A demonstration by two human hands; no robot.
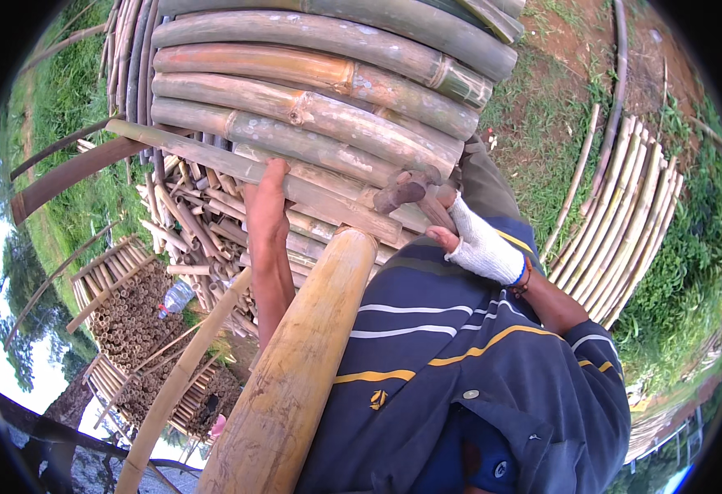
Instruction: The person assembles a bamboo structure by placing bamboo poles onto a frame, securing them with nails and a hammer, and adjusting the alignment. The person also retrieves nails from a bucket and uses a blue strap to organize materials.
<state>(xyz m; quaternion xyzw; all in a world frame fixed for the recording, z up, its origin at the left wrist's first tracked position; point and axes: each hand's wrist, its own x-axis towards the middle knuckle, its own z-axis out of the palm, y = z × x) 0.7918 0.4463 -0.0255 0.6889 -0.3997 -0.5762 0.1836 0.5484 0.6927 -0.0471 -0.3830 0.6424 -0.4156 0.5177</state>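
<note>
My bare left hand (pixel 270 193) grips a long bamboo slat (pixel 200 154), its fingers partly hidden by the slat's edge. The slat lies slantwise over a stack of thick bamboo poles (pixel 295 114), its near end close to my body. In a white glove that leaves the fingertips bare, my right hand (pixel 478 243) is closed round the short handle of a brown mallet (pixel 406 189). The mallet's knobbly head is just above the slat's near end. A thick yellowish bamboo pole (pixel 295 370) rises from the lower edge, its top end next to the slat.
Short bamboo offcuts (pixel 200 218) lie heaped left of the stack. Further left are bundles of thin bamboo (pixel 130 317) and a clear plastic bottle (pixel 176 298). A slim pole (pixel 184 370) slants up at lower left. Pale poles (pixel 616 222) lie on the grass at right.
</note>
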